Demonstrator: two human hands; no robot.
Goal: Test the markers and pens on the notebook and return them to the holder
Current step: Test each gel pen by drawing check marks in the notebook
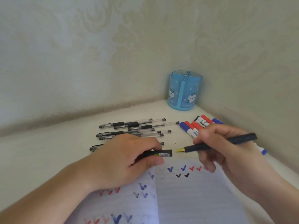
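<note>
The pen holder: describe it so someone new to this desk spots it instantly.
Look to the far corner of the white desk, where the two wallpapered walls meet. The pen holder stands upright there, beyond the markers. It is the only blue translucent cup, with cartoon cat faces and inner dividers.

A home desk corner: patterned damask wallpaper, a white tabletop, a cartoon-printed blue pen holder.

Soft, even daylight fills your view, dim and slightly greenish, with no glare. Faint shadows sit under your hands on the notebook. Wide-angle distortion bends the table edge; detail is soft throughout.
</note>
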